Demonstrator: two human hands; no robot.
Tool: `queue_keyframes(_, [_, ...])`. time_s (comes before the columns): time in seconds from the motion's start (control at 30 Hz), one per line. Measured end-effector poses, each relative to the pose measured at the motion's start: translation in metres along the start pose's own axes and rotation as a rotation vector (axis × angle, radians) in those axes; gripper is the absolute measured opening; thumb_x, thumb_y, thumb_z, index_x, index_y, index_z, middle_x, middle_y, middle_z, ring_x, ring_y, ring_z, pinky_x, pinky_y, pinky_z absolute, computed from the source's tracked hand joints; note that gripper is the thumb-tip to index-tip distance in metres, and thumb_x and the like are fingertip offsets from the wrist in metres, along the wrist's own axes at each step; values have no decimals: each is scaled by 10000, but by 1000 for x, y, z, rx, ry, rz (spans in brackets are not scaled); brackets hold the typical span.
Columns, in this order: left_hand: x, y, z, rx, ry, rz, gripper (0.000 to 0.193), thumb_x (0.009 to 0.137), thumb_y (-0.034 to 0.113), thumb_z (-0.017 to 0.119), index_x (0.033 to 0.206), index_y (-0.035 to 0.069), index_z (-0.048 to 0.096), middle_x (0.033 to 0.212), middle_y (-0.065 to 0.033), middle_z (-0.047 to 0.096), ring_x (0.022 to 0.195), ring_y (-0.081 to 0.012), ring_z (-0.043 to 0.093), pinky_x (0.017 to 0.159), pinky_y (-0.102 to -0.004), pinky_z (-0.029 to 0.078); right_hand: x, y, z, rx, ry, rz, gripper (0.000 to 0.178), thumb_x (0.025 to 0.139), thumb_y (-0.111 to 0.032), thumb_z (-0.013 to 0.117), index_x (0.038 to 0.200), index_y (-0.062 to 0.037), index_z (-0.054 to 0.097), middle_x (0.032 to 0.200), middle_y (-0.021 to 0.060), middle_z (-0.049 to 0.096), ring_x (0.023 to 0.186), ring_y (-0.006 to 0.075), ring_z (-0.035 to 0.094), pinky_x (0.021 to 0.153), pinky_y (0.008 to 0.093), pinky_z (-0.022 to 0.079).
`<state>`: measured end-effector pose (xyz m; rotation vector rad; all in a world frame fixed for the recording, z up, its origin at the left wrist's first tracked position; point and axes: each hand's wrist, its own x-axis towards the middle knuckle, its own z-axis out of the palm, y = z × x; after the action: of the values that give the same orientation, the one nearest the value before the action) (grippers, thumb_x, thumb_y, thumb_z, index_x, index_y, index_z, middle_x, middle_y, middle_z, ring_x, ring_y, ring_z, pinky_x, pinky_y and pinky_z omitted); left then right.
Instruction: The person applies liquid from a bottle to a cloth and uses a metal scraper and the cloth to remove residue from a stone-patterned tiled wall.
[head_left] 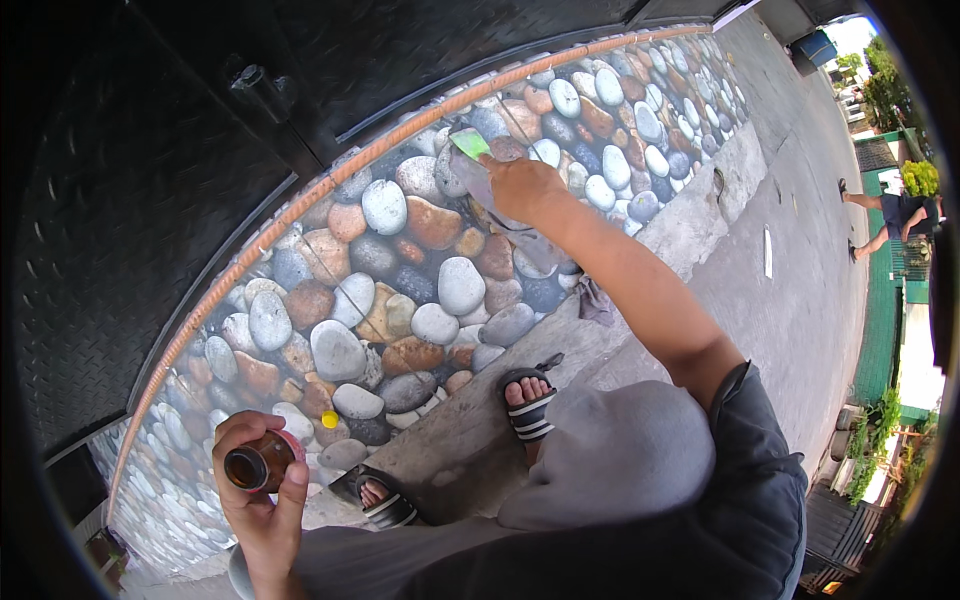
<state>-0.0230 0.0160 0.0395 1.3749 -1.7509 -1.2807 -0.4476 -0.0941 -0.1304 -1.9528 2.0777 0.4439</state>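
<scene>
My left hand [262, 530] is wrapped round a small brown glass bottle [262, 466] with a reddish label, its uncapped mouth turned toward me. Close by, a yellow cap [329, 419] lies on the pebble-patterned tiles [436, 323]. Farther off to the right, my right hand [522, 187] is closed on a grey cloth [535, 248], pressed against the tiles. A bright green flat piece [470, 143] shows at the fingertips; whether it belongs to the cloth I cannot tell. The cloth's loose end [596, 303] trails under my forearm.
An orange-brown edging strip [405, 128] borders the tiles below a black metal gate [150, 190] with a bolt [262, 92]. My sandalled feet [528, 400] rest along the concrete edge [455, 440]. At far right a person [890, 215] is on the pavement; a blue bin [812, 50] stands farther up.
</scene>
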Motion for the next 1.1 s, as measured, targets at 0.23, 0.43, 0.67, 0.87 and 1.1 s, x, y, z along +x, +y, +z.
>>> queue_keyframes(0.23, [-11, 3, -9, -51, 49, 0, 483, 862, 131, 759, 1254, 63, 484, 1196, -158, 534, 1081, -231, 539, 921, -349, 455, -63, -48, 1, 42, -200, 2, 619, 929, -110, 476, 1536, -83, 362, 1139, 189, 701, 1007, 322, 700, 862, 432, 557])
queue_keyframes(0.43, [-14, 2, -16, -72, 37, 5, 480, 864, 114, 755, 1254, 56, 481, 1201, -157, 527, 1084, -220, 537, 901, -327, 467, -57, -52, 1, 30, -159, -36, 580, 939, -162, 527, 1501, -85, 406, 1082, 179, 712, 977, 303, 713, 808, 418, 574])
queue_keyframes(0.67, [-19, 2, -16, -103, 14, -21, 475, 867, 98, 747, 1255, 53, 476, 1214, -157, 515, 1083, -220, 542, 894, -326, 470, -43, -57, -19, 42, -176, -19, 560, 917, -132, 525, 1471, -97, 445, 1078, 187, 712, 1009, 321, 706, 808, 428, 574])
queue_keyframes(0.87, [-19, 3, -16, -86, 34, -15, 476, 862, 89, 748, 1250, 50, 474, 1211, -159, 513, 1093, -230, 546, 899, -331, 468, -41, -56, -13, 59, -142, -35, 568, 935, -145, 489, 1495, -84, 423, 1030, 203, 718, 953, 355, 711, 832, 457, 568])
queue_keyframes(1.1, [-23, 5, -19, -69, 34, 24, 449, 892, 107, 714, 1274, 81, 479, 1242, -105, 522, 1051, -155, 523, 896, -274, 440, -48, -58, -7, 60, -124, -8, 617, 913, -110, 471, 1523, -77, 387, 1045, 213, 720, 956, 343, 715, 823, 452, 574])
